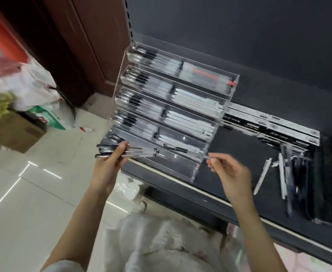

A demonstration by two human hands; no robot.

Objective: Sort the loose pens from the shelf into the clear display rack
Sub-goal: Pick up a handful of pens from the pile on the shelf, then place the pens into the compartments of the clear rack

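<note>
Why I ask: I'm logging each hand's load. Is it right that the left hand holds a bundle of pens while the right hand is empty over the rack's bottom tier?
Not quite. The left hand does hold a bundle of pens, but the right hand is not empty: it pinches a single pen over the clear rack's bottom tier, as the head view shows.

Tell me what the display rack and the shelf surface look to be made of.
Display rack: clear glossy plastic, probably acrylic; the pens show through its walls and its edges catch light. Shelf surface: dark and matte, no glare; possibly painted metal or laminate, hard to tell.
</note>
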